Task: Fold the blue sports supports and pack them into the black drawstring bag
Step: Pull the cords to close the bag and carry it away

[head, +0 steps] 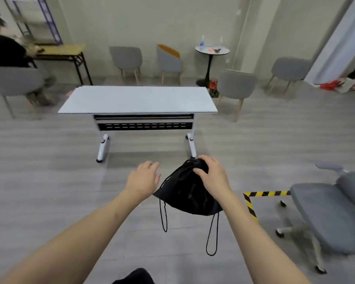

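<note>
While both bare forearms reach forward into the lower half of my head view, I see the right hand [210, 174] gripping the gathered top of the black fabric drawstring bag [190, 193], fingers curled over the bunched neck and the thumb pressed against its near side. The bag hangs in the air above the grey wood-look floor [49, 181], bulging and tilted, and two thin black cord loops [211, 234] dangle below its lower edge. I cannot tell what is inside it. The left hand [143, 179] floats just beside the bag's left corner, fingers loosely spread and holding nothing; whether it brushes the fabric I cannot tell. The two hands are close together but not joined. Straight ahead, well apart from the bag, stands a white rectangular folding table [137, 100] on white wheeled legs. Behind it, along the pale wall, I see two grey shell chairs with wooden legs [126, 58], and a small round white pedestal table [212, 50] carrying a few small items too blurred to name. Off to my right sits a grey padded office chair [326, 210] on castors, with a strip of yellow-and-black hazard tape [252, 203] on the floor just beside it. At the far left edge a person in dark clothing [2, 50] is at a wooden-topped desk [59, 49].
</note>
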Tool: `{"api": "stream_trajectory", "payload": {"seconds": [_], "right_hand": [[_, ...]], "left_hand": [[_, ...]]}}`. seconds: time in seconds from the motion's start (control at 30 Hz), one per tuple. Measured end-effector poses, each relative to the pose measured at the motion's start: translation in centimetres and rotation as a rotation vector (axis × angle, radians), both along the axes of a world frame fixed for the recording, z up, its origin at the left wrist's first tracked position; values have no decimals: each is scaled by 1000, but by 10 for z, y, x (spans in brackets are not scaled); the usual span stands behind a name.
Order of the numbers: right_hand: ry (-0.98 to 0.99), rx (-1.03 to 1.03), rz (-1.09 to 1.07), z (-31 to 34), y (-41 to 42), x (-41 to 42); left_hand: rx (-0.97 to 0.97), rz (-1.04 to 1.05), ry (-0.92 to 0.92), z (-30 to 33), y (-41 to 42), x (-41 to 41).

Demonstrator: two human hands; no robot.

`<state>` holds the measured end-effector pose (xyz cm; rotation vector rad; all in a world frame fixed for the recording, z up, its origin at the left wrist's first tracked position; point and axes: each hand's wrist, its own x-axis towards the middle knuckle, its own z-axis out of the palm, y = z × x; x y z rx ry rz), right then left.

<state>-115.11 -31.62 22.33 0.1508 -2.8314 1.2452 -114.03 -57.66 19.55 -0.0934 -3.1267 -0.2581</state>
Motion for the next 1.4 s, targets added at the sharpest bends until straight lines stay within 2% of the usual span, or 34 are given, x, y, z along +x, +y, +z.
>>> {"api": "stream_trajectory", "payload": {"seconds": [0.43,0.7,0.97,1.23,1.4], "right_hand": [[153,-18,148,48,-99,-235],[248,-95,73,91,-179,-382],[333,-135,60,133,-254,-529],[458,-175,115,177,-300,-697],[524,-230,135,196,-315,-811]], "left_hand": [[67,126,131,26,-90,-214],[84,96,204,56,-170,-369],[60,114,199,82,-239,-508],[93,132,246,102,-272,-662],[179,131,324,117,-280,-768]]}}
